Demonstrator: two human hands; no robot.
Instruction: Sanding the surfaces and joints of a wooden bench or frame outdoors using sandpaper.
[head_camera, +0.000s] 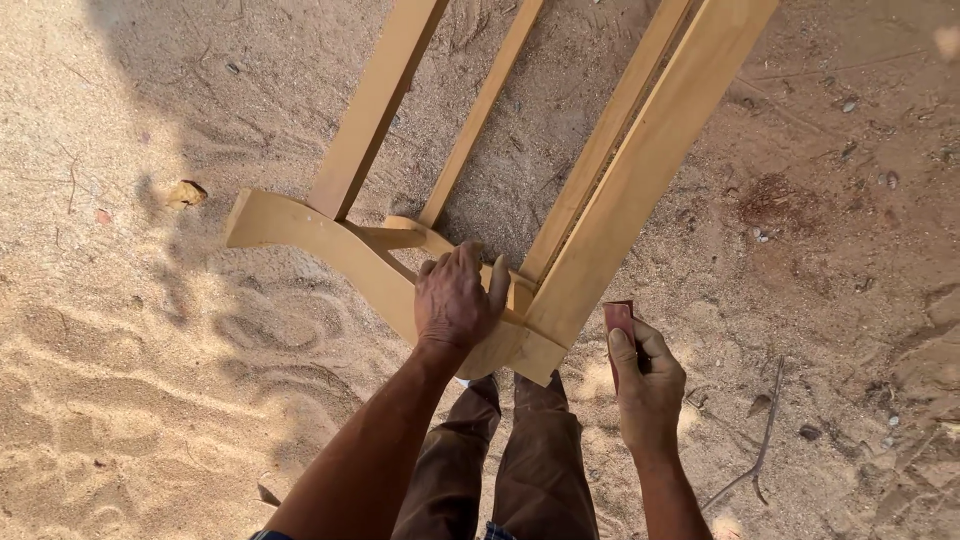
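Observation:
A pale wooden furniture frame (640, 170) stands on sandy ground, its long rails running away from me and a curved crosspiece (320, 240) at the near end. My left hand (458, 298) lies flat on the curved crosspiece near its joint with the right rail, fingers wrapped over the top edge. My right hand (648, 385) is just right of the frame's near corner and grips a small reddish-brown folded sheet of sandpaper (619, 318), held upright beside the rail. My legs in brown trousers (510, 460) show below the frame.
Loose sand (150, 380) with footprints covers the ground all around. A small stone (186, 192) lies left of the frame. Twigs (765, 440) and pebbles are scattered on the right. Shadow falls across the upper middle.

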